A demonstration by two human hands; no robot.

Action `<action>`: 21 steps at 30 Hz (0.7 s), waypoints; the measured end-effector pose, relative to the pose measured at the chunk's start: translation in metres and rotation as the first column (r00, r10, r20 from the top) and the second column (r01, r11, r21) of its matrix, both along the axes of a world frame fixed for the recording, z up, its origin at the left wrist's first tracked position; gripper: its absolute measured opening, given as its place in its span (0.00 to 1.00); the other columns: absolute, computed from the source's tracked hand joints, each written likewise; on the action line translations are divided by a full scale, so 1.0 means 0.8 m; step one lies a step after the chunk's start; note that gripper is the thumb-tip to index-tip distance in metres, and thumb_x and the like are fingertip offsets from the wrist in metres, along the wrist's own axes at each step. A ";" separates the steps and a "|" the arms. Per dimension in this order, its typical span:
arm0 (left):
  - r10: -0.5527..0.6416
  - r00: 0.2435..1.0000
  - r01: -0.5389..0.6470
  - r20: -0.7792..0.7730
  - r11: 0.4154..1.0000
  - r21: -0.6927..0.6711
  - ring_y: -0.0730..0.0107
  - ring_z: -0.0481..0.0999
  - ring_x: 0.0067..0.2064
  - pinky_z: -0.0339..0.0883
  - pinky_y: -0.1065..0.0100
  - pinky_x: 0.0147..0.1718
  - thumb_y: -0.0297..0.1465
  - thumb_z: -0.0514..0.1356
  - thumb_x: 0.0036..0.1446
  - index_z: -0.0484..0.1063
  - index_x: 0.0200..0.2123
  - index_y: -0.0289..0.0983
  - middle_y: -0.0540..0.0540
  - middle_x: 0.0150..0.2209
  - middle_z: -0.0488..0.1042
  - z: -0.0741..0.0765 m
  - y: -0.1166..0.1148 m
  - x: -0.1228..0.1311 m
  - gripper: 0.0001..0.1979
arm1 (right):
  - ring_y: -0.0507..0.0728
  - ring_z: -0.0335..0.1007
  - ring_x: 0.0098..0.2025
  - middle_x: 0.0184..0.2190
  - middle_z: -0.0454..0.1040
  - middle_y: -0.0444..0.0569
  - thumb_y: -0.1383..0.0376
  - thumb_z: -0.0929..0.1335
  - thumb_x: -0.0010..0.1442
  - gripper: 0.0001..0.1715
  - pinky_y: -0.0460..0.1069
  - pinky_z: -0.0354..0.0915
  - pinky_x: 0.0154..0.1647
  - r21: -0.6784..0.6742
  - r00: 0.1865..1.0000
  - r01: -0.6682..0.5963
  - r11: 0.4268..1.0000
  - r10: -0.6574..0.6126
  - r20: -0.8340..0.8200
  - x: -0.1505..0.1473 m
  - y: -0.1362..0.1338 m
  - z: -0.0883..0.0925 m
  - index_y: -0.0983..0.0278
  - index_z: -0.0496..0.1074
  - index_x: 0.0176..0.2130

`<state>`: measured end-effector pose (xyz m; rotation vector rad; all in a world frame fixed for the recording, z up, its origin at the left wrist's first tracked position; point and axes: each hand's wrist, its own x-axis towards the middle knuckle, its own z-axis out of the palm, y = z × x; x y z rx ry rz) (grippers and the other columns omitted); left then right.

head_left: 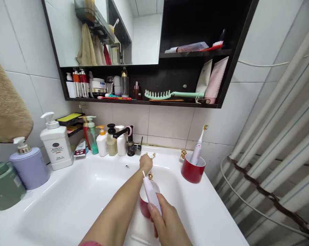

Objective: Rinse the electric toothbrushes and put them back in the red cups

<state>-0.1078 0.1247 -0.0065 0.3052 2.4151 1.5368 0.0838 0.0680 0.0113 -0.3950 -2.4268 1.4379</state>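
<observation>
My left hand (146, 162) reaches to the back rim of the white sink (92, 181). Its fingers are closed and mostly hidden, beside a small brush head (153, 155); what they hold cannot be made out. My right hand (168, 218) grips a pale pink electric toothbrush handle (151, 193) with a bare metal tip, no brush head on it. Behind that handle is a red cup (144, 207) with a white inside and a gold ornament, close against my right fingers. Another red cup (192, 172) stands on the right rim, holding a toothbrush (197, 148) with its head on.
A black faucet (130, 143) rises behind the basin, with pump bottles (102, 142) to its left. Larger bottles (57, 145) line the left rim. Overhead hangs a dark cabinet shelf (141, 101) with a green comb. A white folded screen (280, 150) stands at the right.
</observation>
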 end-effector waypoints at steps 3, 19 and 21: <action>0.007 0.993 -0.022 -0.119 0.991 -0.129 0.60 0.66 0.40 0.56 0.66 0.35 0.26 0.54 0.41 0.65 0.26 0.32 0.36 0.31 0.69 -0.003 0.007 -0.012 0.05 | 0.49 0.53 0.14 0.16 0.57 0.41 0.58 0.53 0.50 0.18 0.43 0.51 0.14 0.026 1.000 -0.003 1.000 0.003 -0.002 -0.003 0.001 -0.008 0.66 0.58 0.37; 0.047 0.996 -0.046 -0.069 0.999 0.023 0.61 0.63 0.43 0.54 0.68 0.37 0.18 0.53 0.38 0.63 0.21 0.33 0.38 0.33 0.68 -0.004 -0.033 -0.018 0.06 | 0.48 0.53 0.14 0.16 0.59 0.42 0.56 0.53 0.50 0.18 0.44 0.52 0.15 -0.001 0.999 0.023 1.000 -0.023 -0.035 -0.004 -0.002 -0.010 0.65 0.60 0.34; 0.025 0.999 -0.031 0.039 0.988 0.150 0.65 0.66 0.38 0.57 0.69 0.34 0.18 0.54 0.38 0.62 0.19 0.33 0.42 0.28 0.68 0.002 -0.038 -0.016 0.06 | 0.48 0.53 0.14 0.16 0.59 0.42 0.56 0.54 0.50 0.18 0.43 0.52 0.14 -0.016 0.999 0.031 0.999 -0.031 -0.033 -0.002 -0.002 -0.007 0.65 0.61 0.34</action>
